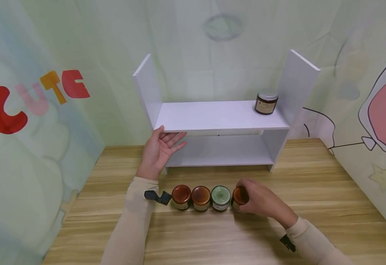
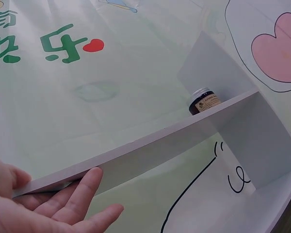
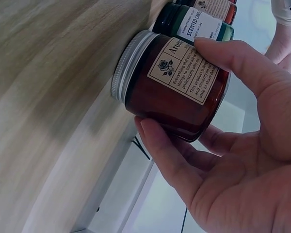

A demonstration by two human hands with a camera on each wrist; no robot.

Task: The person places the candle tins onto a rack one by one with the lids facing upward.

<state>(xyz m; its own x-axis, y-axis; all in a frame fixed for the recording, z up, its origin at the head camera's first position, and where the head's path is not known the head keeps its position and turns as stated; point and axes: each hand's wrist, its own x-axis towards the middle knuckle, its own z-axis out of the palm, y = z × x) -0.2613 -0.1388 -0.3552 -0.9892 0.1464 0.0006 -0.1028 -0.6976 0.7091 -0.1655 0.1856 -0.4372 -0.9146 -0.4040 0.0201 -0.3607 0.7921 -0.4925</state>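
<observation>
My left hand (image 1: 158,152) grips the front edge of the white two-tier shelf (image 1: 209,116) at its left end, thumb on the upper board and fingers beneath. My right hand (image 1: 262,200) holds an amber candle jar (image 3: 172,109), the rightmost of a row on the table. This jar stands upside down, its silver lid against the tabletop. To its left is a green scented candle jar (image 1: 221,195), then two more amber jars, a middle one (image 1: 201,195) and a leftmost one (image 1: 181,194). Another dark candle jar (image 1: 266,103) stands upright on the upper board's right end.
The wood-grain table (image 1: 199,243) runs under everything. White side panels, one left (image 1: 148,92) and one right (image 1: 297,88), rise above the upper board. Behind hangs a pale printed backdrop (image 1: 186,48), with a side wall at left and right.
</observation>
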